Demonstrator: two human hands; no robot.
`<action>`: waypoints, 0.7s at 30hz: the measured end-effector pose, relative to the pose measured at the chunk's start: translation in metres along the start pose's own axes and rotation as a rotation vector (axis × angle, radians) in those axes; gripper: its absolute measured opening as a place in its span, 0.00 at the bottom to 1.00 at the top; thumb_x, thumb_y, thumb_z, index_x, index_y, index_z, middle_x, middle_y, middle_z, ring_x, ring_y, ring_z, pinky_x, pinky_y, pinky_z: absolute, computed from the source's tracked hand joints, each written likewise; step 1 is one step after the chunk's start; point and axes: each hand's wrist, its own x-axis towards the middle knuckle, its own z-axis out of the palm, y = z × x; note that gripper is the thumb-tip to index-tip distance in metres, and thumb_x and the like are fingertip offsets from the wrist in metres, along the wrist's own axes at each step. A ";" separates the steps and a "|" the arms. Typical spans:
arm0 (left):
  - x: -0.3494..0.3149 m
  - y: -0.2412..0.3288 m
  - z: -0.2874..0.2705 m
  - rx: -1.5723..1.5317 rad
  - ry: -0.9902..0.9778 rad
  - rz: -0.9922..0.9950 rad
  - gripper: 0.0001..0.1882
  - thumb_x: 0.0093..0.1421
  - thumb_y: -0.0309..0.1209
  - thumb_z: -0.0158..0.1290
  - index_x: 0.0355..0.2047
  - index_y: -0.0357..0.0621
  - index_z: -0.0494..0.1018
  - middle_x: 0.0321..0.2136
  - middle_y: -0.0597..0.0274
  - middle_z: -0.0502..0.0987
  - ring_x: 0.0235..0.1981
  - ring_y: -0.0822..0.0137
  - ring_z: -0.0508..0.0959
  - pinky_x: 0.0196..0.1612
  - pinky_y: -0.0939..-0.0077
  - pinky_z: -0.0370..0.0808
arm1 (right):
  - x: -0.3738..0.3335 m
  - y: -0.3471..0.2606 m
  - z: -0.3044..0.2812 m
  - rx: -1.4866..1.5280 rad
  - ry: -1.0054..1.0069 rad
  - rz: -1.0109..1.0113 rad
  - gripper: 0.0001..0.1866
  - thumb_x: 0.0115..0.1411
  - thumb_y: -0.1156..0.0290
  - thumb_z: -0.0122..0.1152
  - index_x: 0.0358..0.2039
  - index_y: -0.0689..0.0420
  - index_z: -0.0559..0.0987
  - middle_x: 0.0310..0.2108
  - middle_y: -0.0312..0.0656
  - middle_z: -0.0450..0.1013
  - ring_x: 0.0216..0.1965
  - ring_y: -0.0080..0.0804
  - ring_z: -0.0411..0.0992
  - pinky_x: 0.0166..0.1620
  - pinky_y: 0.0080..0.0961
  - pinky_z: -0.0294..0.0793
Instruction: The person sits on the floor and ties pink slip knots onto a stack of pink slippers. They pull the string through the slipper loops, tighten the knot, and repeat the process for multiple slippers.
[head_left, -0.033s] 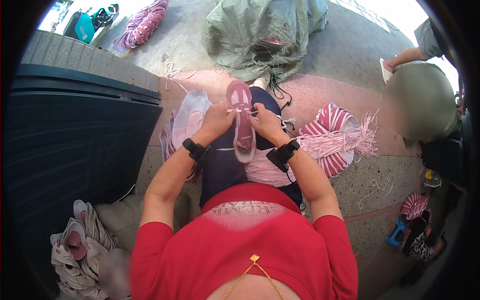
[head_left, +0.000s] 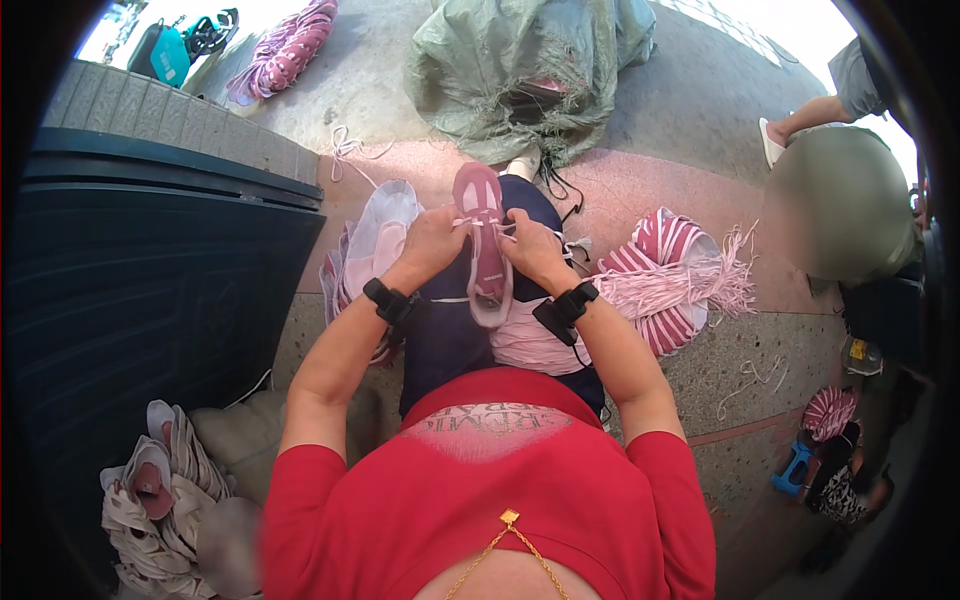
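A pink and white shoe upper (head_left: 487, 262) lies lengthwise over my dark-trousered lap, toe end away from me. A pale shoelace (head_left: 484, 219) runs across its middle. My left hand (head_left: 437, 240) is closed at the upper's left edge, thumb and fingers pinching the lace there. On the other side my right hand (head_left: 533, 246) pinches the lace's right part, with a short strand showing between the fingers. Beneath and right of my right wrist spreads a thick bundle of pale pink shoelaces (head_left: 640, 296). Left of my left hand rests a stack of shoe uppers (head_left: 385, 225).
Striped pink uppers (head_left: 672, 240) lie to the right. A green woven sack (head_left: 510, 70) stands ahead; a dark panel (head_left: 150, 270) rises at left. More pale uppers (head_left: 165, 500) are piled at lower left. Another person's foot (head_left: 775, 142) shows at far right.
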 end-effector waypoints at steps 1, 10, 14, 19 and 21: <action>-0.001 -0.003 -0.003 0.019 0.006 -0.004 0.13 0.54 0.35 0.54 0.29 0.35 0.75 0.22 0.50 0.77 0.25 0.58 0.78 0.30 0.68 0.72 | 0.000 -0.001 0.003 -0.035 0.001 0.009 0.22 0.52 0.62 0.56 0.47 0.56 0.68 0.34 0.53 0.75 0.38 0.52 0.74 0.41 0.43 0.71; 0.003 -0.067 -0.091 -0.207 0.012 -0.363 0.11 0.57 0.36 0.54 0.25 0.41 0.74 0.15 0.71 0.69 0.15 0.82 0.63 0.16 0.83 0.58 | 0.005 0.003 0.004 -0.126 -0.063 0.000 0.19 0.52 0.66 0.53 0.44 0.56 0.72 0.33 0.54 0.75 0.38 0.54 0.74 0.42 0.45 0.70; -0.002 -0.077 -0.086 -0.617 0.026 -0.570 0.11 0.60 0.39 0.52 0.29 0.44 0.72 0.16 0.73 0.68 0.14 0.83 0.64 0.15 0.88 0.57 | -0.003 0.013 -0.001 -0.020 -0.025 -0.072 0.19 0.55 0.59 0.53 0.42 0.58 0.73 0.34 0.55 0.75 0.38 0.55 0.73 0.41 0.46 0.70; -0.013 -0.037 -0.038 -0.986 -0.359 -0.722 0.10 0.63 0.38 0.47 0.33 0.45 0.71 0.18 0.74 0.68 0.14 0.83 0.65 0.15 0.89 0.58 | 0.005 0.023 0.003 0.002 -0.052 -0.094 0.20 0.56 0.57 0.53 0.42 0.59 0.74 0.35 0.55 0.75 0.39 0.54 0.73 0.42 0.43 0.70; -0.010 -0.036 -0.012 -0.909 -0.391 -0.585 0.09 0.63 0.35 0.47 0.33 0.44 0.72 0.18 0.74 0.69 0.15 0.82 0.65 0.16 0.88 0.59 | 0.007 0.020 -0.003 -0.006 -0.083 -0.118 0.21 0.55 0.56 0.53 0.42 0.59 0.75 0.35 0.54 0.75 0.39 0.52 0.73 0.42 0.42 0.71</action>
